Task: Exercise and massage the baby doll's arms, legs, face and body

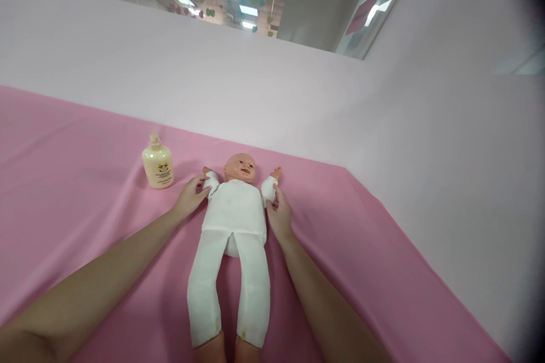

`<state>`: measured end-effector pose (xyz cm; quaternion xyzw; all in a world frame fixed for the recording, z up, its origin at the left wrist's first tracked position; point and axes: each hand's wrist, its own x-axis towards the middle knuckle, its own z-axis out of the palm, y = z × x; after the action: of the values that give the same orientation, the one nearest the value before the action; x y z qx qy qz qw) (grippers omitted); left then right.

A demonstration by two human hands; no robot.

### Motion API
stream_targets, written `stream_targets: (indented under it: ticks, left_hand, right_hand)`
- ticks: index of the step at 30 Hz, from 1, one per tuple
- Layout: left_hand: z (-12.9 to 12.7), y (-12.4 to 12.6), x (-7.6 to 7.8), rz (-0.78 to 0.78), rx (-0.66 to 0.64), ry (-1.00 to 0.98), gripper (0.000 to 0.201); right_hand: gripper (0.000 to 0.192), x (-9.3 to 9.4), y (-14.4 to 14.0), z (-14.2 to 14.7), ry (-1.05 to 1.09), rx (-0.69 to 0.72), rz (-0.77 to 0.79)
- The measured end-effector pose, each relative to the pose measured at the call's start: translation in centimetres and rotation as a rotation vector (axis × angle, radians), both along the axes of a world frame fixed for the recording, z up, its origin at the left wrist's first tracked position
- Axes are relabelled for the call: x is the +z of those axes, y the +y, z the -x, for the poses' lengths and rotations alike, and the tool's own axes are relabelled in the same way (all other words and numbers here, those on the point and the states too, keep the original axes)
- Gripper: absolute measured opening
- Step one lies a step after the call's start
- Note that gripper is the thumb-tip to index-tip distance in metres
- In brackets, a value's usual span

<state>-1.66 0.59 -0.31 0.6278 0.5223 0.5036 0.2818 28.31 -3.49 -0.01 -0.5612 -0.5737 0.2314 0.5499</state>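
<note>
Before you, a pink-draped surface [89, 198] carries a white-clothed doll [235, 207], lying face-up between your left hand [191, 197] and right hand [279, 216]. A pale yellow bottle [157, 165] stands upright to the left, slightly beyond your left hand.

Free room: bare pink cloth [336, 227] left of the pump bottle [158, 169] and right of the right hand [279, 214]. Obstacles: pump bottle stands near the left hand [191, 197] — narrow gap between; both hands, at the arms of the doll [234, 210], block its sides. Slim passage between its legs [206, 289]. Wall [272, 108] closes off the far side.
</note>
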Motion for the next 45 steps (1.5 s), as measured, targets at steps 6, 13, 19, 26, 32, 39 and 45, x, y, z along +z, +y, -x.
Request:
stream_targets:
  ticks: [6, 13, 19, 26, 32, 39, 45]
  left_hand:
    - [-0.2, -0.5, 0.8, 0.056, -0.011, 0.015, 0.048]
    - [-0.2, -0.8, 1.0, 0.091, -0.028, 0.015, 0.050]
    - [-0.2, -0.5, 0.5, 0.092, -0.027, -0.002, 0.046]
    - [0.0, -0.9, 0.7, 0.132, -0.065, -0.057, 0.051]
    - [-0.1, -1.1, 1.1, 0.183, -0.103, -0.158, 0.069]
    - [-0.5, -0.7, 1.0, 0.152, -0.218, -0.408, 0.095]
    - [-0.4, -0.2, 0.8, 0.175, -0.246, -0.445, 0.041]
  right_hand:
    - [0.063, -0.3, 0.4, -0.3, -0.086, -0.016, 0.092]
    - [0.065, -0.2, 0.6, -0.4, -0.099, -0.021, 0.141]
    - [0.061, -0.5, 0.7, -0.4, -0.049, -0.014, 0.127]
    - [0.059, -0.8, 0.9, -0.7, 0.034, -0.024, 0.104]
    - [0.066, -0.9, 1.3, -0.9, 0.190, 0.067, 0.067]
    - [0.065, -0.1, 1.1, -0.8, 0.404, 0.190, 0.041]
    - [0.028, -0.1, 1.1, -0.5, 0.528, 0.197, 0.051]
